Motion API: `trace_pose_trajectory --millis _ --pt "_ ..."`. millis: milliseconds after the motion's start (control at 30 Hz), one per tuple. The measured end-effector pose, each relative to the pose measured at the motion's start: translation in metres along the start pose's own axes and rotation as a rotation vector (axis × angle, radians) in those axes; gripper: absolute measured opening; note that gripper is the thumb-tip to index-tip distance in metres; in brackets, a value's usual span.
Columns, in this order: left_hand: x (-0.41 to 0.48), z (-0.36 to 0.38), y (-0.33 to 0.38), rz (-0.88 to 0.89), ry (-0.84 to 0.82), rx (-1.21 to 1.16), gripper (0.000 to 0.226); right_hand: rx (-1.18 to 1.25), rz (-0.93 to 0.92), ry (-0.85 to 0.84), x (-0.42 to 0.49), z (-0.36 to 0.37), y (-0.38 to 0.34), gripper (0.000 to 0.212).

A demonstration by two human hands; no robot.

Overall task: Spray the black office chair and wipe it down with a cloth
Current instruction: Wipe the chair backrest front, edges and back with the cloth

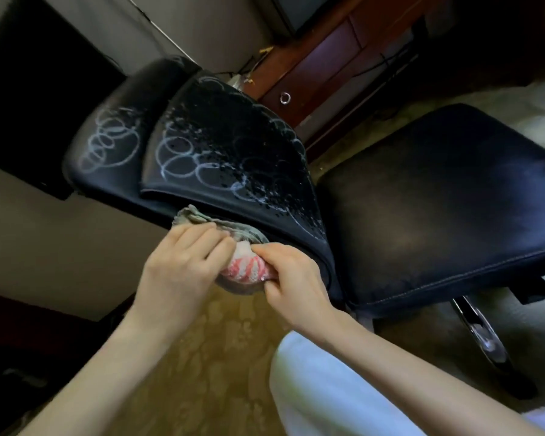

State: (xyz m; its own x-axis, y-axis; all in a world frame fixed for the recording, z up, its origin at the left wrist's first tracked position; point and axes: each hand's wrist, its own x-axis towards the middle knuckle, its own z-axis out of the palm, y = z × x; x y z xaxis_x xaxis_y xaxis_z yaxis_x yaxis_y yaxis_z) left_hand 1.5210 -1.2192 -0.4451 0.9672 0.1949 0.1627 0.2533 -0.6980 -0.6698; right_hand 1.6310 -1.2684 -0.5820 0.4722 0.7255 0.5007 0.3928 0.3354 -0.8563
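Grey cloth point(202, 220) (red-striped inside), gripped by left hand point(177, 269) and right hand point(291, 284), touches the black chair point(438, 199).

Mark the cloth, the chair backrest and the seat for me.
cloth point(244, 270): head view, on its red-and-white striped part.
chair backrest point(221, 143): head view, middle of the foam-marked panel.
seat point(438, 190): head view, centre of the cushion.

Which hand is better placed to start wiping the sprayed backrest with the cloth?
Probably the left hand: its fingers hold the cloth against the backrest edge, just below the droplets. The right hand only pinches the cloth's bunched end.
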Motion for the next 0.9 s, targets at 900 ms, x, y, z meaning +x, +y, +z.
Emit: trace_pose_trajectory --millis 900 --pt "-0.004 0.182 0.165 0.352 -0.356 -0.041 0.029 -0.311 0.300 -0.457 -0.101 -0.009 0.207 0.036"
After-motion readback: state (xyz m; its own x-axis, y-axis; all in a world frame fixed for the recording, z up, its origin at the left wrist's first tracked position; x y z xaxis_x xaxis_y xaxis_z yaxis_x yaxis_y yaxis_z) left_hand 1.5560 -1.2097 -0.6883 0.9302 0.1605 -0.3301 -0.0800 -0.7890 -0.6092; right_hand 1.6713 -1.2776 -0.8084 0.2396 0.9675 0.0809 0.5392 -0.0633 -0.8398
